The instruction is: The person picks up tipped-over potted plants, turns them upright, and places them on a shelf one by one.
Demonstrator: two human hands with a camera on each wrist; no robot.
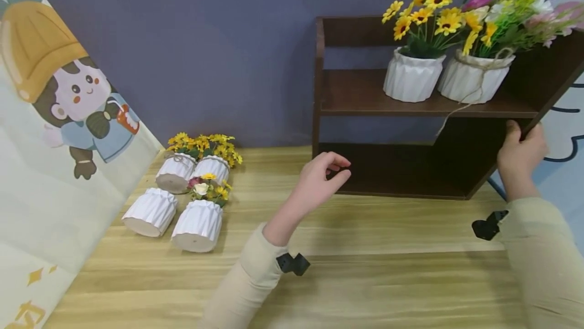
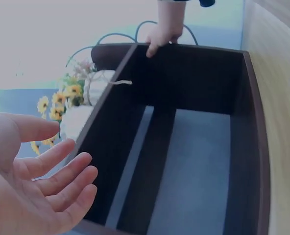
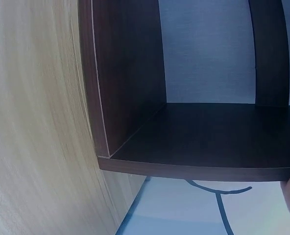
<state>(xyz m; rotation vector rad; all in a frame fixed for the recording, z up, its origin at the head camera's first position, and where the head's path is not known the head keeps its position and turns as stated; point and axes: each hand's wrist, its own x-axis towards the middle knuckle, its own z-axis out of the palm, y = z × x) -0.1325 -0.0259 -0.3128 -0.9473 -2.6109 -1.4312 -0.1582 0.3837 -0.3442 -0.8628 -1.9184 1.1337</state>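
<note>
A dark brown two-tier wooden shelf (image 1: 397,169) stands on the table against the purple-grey wall. My right hand (image 1: 522,156) grips its right side panel, thumb on the inner face and fingers around the outside. Loosely bent and holding nothing, my left hand (image 1: 321,182) hovers in front of the shelf's lower left part; its palm and spread fingers show in the left wrist view. On the upper tier sit two pleated white pots, one with yellow daisies (image 1: 412,78), the other with mixed flowers and twine (image 1: 476,75). The lower compartment holds nothing.
Several more white flower pots (image 1: 198,225) lie tipped over at the left of the wood-grain table (image 1: 365,278), their bases facing me. A cartoon-printed panel (image 1: 91,111) borders the table on the left. Another printed panel (image 1: 563,131) stands at the right.
</note>
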